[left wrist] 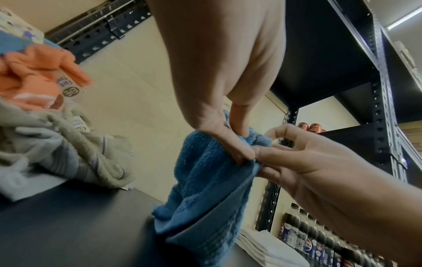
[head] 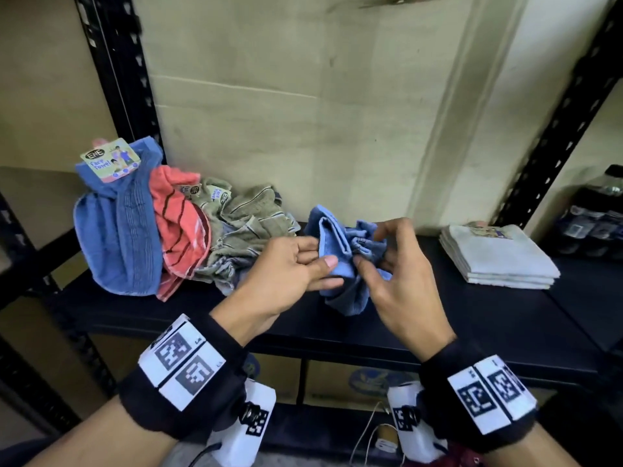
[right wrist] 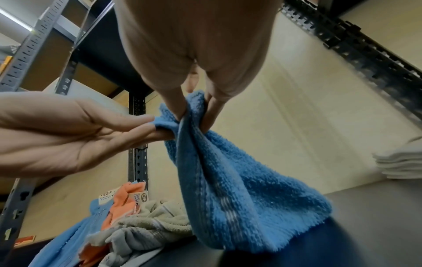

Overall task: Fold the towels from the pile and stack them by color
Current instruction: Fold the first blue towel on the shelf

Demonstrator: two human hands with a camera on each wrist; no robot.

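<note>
Fingers [head: 323,262] of our left hand [head: 286,278] and right hand [head: 401,281] pinch a bunched blue towel [head: 340,237] mid-frame, above the shelf [head: 472,315]. We judge it best to find two corners, pull the edge taut, then lay it flat. No containers show; the pile [head: 202,227] lies at left, the folded white stack [head: 495,254] at right.
</note>
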